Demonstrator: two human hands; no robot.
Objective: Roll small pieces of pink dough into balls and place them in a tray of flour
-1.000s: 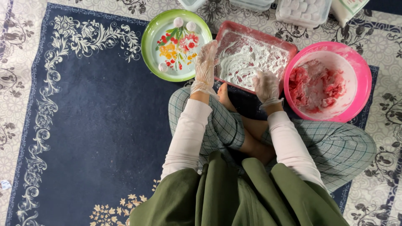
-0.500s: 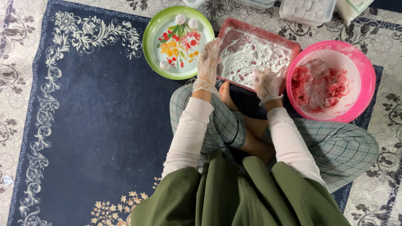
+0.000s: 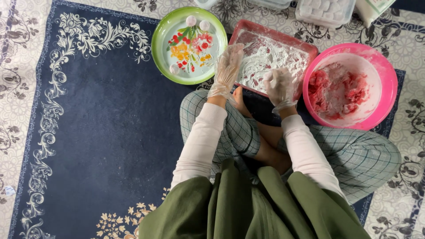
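Observation:
Both my hands wear clear plastic gloves dusted with white flour. My left hand (image 3: 228, 66) is spread flat at the left edge of a pink rectangular tray (image 3: 283, 35) filled with white flour. My right hand (image 3: 280, 84) is curled over the tray's near edge and seems to hold a small floured lump, though it is hard to tell. A pink bowl (image 3: 389, 75) with a red-pink mash stands just right of that hand. To the left, a green round plate (image 3: 161, 48) with a flower pattern carries three small white balls.
I sit cross-legged on a dark blue patterned rug (image 3: 88, 132). Clear plastic boxes (image 3: 325, 11) of white balls stand at the far edge, beside a white bag (image 3: 374, 6) at the top right.
My left hand has lifted and spread at the tray's left edge. My right hand stays over the tray's near edge, closed a little more.

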